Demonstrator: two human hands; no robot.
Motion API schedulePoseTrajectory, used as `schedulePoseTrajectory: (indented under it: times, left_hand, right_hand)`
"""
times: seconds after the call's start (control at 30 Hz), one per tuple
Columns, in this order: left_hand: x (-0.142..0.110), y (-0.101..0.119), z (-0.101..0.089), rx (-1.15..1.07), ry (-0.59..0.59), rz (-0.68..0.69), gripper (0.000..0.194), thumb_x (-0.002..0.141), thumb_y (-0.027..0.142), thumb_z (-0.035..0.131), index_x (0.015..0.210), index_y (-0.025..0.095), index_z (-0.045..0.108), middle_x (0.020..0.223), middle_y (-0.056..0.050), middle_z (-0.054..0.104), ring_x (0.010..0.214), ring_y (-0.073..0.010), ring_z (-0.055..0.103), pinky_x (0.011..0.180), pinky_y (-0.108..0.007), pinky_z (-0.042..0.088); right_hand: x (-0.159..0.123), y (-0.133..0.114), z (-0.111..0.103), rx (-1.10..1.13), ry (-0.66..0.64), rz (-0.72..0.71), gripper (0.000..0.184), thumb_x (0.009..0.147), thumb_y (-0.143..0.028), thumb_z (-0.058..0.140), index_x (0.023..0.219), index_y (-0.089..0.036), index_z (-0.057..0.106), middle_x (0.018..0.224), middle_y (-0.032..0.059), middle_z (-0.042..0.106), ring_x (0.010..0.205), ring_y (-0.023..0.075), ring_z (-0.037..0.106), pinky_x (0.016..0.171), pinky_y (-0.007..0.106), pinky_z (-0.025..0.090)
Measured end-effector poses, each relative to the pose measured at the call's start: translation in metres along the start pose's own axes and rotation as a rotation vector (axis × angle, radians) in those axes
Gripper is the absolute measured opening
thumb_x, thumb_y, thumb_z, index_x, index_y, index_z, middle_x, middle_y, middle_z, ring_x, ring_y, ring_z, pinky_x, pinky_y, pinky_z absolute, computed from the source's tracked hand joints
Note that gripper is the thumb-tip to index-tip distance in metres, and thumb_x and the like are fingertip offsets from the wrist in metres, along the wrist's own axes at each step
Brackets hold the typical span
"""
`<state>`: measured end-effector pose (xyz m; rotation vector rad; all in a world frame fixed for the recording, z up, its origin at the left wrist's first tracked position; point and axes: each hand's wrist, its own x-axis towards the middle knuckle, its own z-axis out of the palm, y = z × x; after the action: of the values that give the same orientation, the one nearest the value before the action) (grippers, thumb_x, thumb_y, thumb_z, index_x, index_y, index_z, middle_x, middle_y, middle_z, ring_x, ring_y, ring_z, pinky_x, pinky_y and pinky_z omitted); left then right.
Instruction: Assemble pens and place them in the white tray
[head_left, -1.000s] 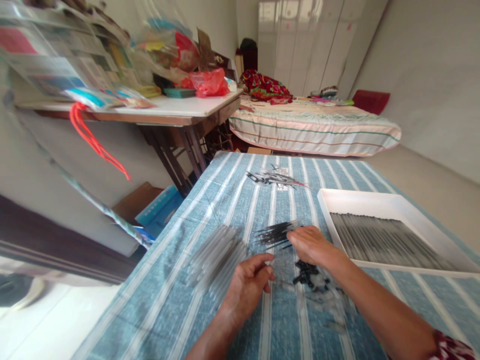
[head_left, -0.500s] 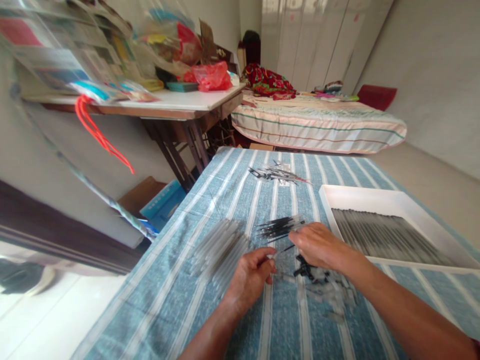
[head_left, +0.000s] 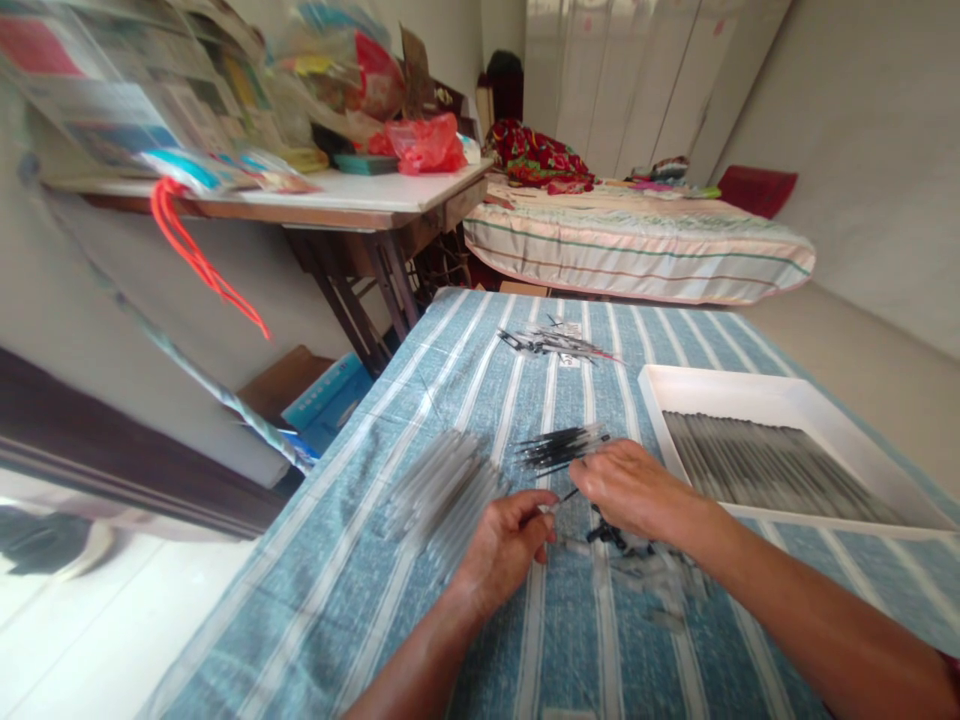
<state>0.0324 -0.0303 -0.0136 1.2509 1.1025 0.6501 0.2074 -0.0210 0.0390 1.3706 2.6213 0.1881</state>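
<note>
My left hand (head_left: 506, 545) is closed in a pinch on the pale end of a thin clear pen barrel, mostly hidden by the fingers. Just to its right, my right hand (head_left: 626, 485) pinches a thin dark pen refill (head_left: 570, 494) whose tip points at the left fingertips. Beyond the right fingers lies a bundle of black-ended refills (head_left: 555, 448). A heap of clear pen barrels (head_left: 442, 490) lies left of my left hand. Small black pieces (head_left: 609, 536) and blurred clear plastic pieces (head_left: 664, 575), perhaps caps, lie below my right wrist.
A white tray (head_left: 720, 382) on the right holds a row of dark-tinted pens (head_left: 757, 460). Loose thin sticks (head_left: 555, 343) lie on a paper slip at the far end of the striped tablecloth (head_left: 480, 340). A cluttered side table (head_left: 337, 208) stands left; a bed (head_left: 637, 240) is behind.
My right hand has shifted slightly left, bringing the refill's tip to the left fingertips. My left hand has barely moved, and the view has tilted a little.
</note>
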Motion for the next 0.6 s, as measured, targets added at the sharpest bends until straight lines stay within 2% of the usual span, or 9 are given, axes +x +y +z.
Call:
schedulePoseTrajectory:
  times: [0.17,0.27,0.33,0.43,0.5,0.53,0.6]
  left_hand:
    - [-0.002,0.004,0.001,-0.007,-0.01,0.007,0.022,0.075,0.021,0.053,0.092,0.016,0.067,0.059,0.002,0.058,0.044,-0.0087,0.046,0.043,-0.021,0.032]
    - [-0.004,0.01,-0.001,-0.031,-0.048,0.054,0.014,0.076,0.021,0.055,0.076,0.015,0.067,0.056,0.002,0.056,0.043,-0.0074,0.043,0.042,-0.02,0.031]
    - [-0.005,0.014,-0.002,-0.088,-0.081,0.102,0.015,0.076,0.023,0.057,0.069,0.014,0.066,0.055,0.002,0.055,0.042,-0.0064,0.041,0.041,-0.019,0.03]
    - [-0.007,0.015,-0.004,-0.237,-0.083,0.151,0.016,0.076,0.028,0.061,0.08,0.014,0.067,0.057,0.002,0.057,0.043,-0.0062,0.042,0.04,-0.019,0.029]
    - [-0.007,0.013,-0.004,-0.343,-0.056,0.161,0.021,0.075,0.029,0.064,0.09,0.014,0.067,0.061,0.001,0.061,0.044,-0.0067,0.045,0.041,-0.018,0.031]
    - [-0.007,0.012,-0.004,-0.387,-0.043,0.163,0.023,0.074,0.028,0.065,0.093,0.015,0.066,0.062,0.0,0.062,0.045,-0.0069,0.047,0.041,-0.018,0.032]
    - [-0.007,0.01,-0.004,-0.446,-0.037,0.169,0.023,0.074,0.027,0.066,0.095,0.016,0.066,0.064,0.0,0.064,0.046,-0.0071,0.049,0.042,-0.018,0.033]
  right_hand:
    - [-0.001,-0.011,-0.004,-0.019,0.084,-0.051,0.011,0.079,-0.007,0.051,0.079,-0.015,0.058,0.067,0.0084,0.064,0.068,0.0217,0.061,0.065,0.031,0.038]
    - [-0.003,-0.02,-0.007,-0.043,0.179,-0.085,0.009,0.082,-0.009,0.051,0.077,-0.015,0.057,0.068,0.0075,0.062,0.067,0.0213,0.058,0.065,0.032,0.037]
    - [-0.007,-0.024,-0.01,-0.047,0.279,-0.108,0.012,0.083,-0.01,0.05,0.075,-0.015,0.056,0.066,0.0063,0.06,0.066,0.0209,0.056,0.065,0.033,0.036]
    - [-0.016,-0.022,-0.013,0.056,0.483,-0.131,0.017,0.087,-0.013,0.045,0.077,-0.015,0.059,0.064,0.0041,0.058,0.064,0.0186,0.053,0.064,0.032,0.035]
    - [-0.024,-0.016,-0.012,0.184,0.569,-0.089,0.022,0.09,-0.016,0.041,0.08,-0.015,0.06,0.065,0.0038,0.059,0.063,0.0166,0.052,0.063,0.03,0.035]
    - [-0.027,-0.012,-0.011,0.24,0.563,-0.053,0.023,0.091,-0.017,0.04,0.08,-0.016,0.061,0.066,0.0039,0.06,0.064,0.0159,0.053,0.063,0.029,0.036]
    - [-0.033,-0.007,-0.004,0.29,0.44,0.014,0.023,0.09,-0.017,0.042,0.077,-0.017,0.061,0.067,0.0038,0.062,0.064,0.0154,0.055,0.061,0.027,0.035]
